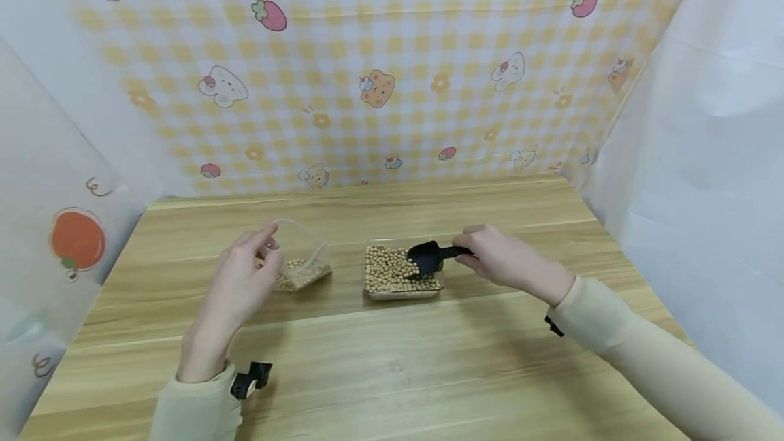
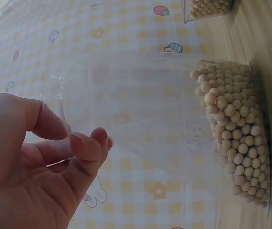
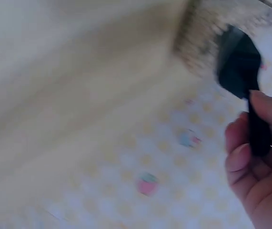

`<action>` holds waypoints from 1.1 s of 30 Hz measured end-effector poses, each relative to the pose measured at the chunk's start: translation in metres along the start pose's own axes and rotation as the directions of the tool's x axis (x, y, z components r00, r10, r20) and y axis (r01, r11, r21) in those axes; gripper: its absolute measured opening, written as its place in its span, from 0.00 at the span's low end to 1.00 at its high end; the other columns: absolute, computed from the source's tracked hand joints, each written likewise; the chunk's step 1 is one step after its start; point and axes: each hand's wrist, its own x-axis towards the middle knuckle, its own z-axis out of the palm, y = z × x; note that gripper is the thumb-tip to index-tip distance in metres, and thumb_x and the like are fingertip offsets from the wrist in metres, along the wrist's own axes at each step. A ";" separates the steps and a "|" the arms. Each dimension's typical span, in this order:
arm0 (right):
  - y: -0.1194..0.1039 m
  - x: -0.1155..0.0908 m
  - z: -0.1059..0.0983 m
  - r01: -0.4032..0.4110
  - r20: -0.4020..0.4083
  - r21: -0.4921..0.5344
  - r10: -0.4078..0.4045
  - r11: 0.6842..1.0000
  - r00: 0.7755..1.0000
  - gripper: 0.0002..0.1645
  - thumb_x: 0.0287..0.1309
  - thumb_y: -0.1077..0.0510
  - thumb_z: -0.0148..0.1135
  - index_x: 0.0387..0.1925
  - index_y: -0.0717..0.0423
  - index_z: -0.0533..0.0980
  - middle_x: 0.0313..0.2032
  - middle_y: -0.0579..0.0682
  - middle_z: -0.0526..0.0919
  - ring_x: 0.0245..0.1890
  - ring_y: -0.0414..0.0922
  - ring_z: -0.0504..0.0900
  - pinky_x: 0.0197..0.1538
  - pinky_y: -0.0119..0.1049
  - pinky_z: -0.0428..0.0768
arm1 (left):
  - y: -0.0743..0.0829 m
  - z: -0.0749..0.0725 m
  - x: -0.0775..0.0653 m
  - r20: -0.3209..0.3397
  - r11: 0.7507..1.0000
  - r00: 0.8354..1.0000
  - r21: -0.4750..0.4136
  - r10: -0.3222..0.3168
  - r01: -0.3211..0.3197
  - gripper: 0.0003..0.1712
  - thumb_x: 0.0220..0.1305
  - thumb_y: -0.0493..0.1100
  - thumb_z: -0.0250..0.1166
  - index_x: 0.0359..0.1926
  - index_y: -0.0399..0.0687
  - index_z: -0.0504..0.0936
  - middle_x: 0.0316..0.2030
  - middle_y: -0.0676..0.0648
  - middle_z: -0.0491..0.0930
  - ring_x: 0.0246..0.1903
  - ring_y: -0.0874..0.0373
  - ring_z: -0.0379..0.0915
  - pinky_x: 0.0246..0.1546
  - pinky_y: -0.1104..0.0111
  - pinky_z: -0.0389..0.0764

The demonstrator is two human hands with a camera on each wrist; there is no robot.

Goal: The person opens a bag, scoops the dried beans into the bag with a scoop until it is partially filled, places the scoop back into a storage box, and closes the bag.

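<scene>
My left hand [image 1: 235,284] pinches the upper rim of a clear plastic container [image 2: 140,105], which stands tilted on the table. Soybeans [image 2: 240,138] lie heaped in its bottom. To the right, a clear rectangular dish [image 1: 401,296] is filled with more soybeans [image 1: 386,267]. My right hand [image 1: 499,257] grips the handle of a black scoop [image 1: 427,257]. The scoop's bowl dips into the beans at the dish's right side, with some beans at its lip. The right wrist view is blurred, but the fingers curled round the scoop handle [image 3: 258,131] show there.
Both containers stand on a wood-grain table [image 1: 392,373], a short gap apart. A yellow checked cloth [image 1: 416,121] with cartoon prints hangs behind it. White sheeting [image 1: 704,155] hangs along the right, and a printed sheet [image 1: 37,175] along the left.
</scene>
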 end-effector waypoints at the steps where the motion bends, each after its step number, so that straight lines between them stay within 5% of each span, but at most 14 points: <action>1: -0.004 0.002 -0.007 0.001 0.021 -0.039 0.000 0.999 1.000 0.08 0.56 0.65 0.68 0.26 0.54 0.76 0.23 0.43 0.71 0.19 0.37 0.68 0.23 0.30 0.68 | 0.000 0.000 0.000 0.001 1.000 1.000 -0.004 -0.002 0.002 0.28 0.67 0.36 0.50 0.66 0.27 0.67 0.45 0.38 0.77 0.32 0.52 0.73 0.25 0.69 0.75; 8: -0.028 0.020 -0.032 0.052 0.166 -0.264 -0.007 0.963 0.986 0.08 0.55 0.67 0.68 0.24 0.57 0.78 0.22 0.47 0.74 0.22 0.41 0.76 0.25 0.30 0.75 | 0.001 -0.001 0.000 0.016 1.000 1.000 0.008 -0.004 0.004 0.29 0.67 0.37 0.49 0.67 0.28 0.66 0.45 0.38 0.76 0.31 0.53 0.71 0.25 0.69 0.74; 17: -0.027 0.025 -0.023 -0.001 0.242 -0.177 0.045 0.984 0.969 0.06 0.56 0.64 0.68 0.26 0.57 0.79 0.23 0.46 0.75 0.22 0.39 0.73 0.27 0.32 0.74 | 0.001 -0.002 -0.002 0.015 1.000 1.000 0.000 0.000 0.000 0.29 0.67 0.37 0.50 0.66 0.27 0.66 0.45 0.37 0.76 0.28 0.54 0.70 0.22 0.70 0.73; 26: 0.007 0.008 0.025 -0.002 0.093 0.069 -0.004 0.998 0.996 0.14 0.59 0.63 0.66 0.22 0.50 0.71 0.19 0.39 0.70 0.18 0.35 0.64 0.23 0.30 0.66 | 0.000 -0.001 0.000 0.001 1.000 1.000 0.013 0.004 -0.004 0.28 0.66 0.36 0.50 0.65 0.27 0.68 0.44 0.37 0.77 0.34 0.52 0.73 0.29 0.68 0.75; 33: 0.013 -0.001 0.048 0.053 -0.074 0.121 -0.044 0.991 0.996 0.12 0.59 0.64 0.65 0.24 0.51 0.72 0.22 0.39 0.73 0.20 0.34 0.67 0.25 0.30 0.70 | 0.000 -0.001 -0.001 0.013 1.000 1.000 0.016 -0.012 0.011 0.29 0.67 0.37 0.49 0.66 0.28 0.67 0.46 0.37 0.77 0.34 0.52 0.74 0.28 0.67 0.76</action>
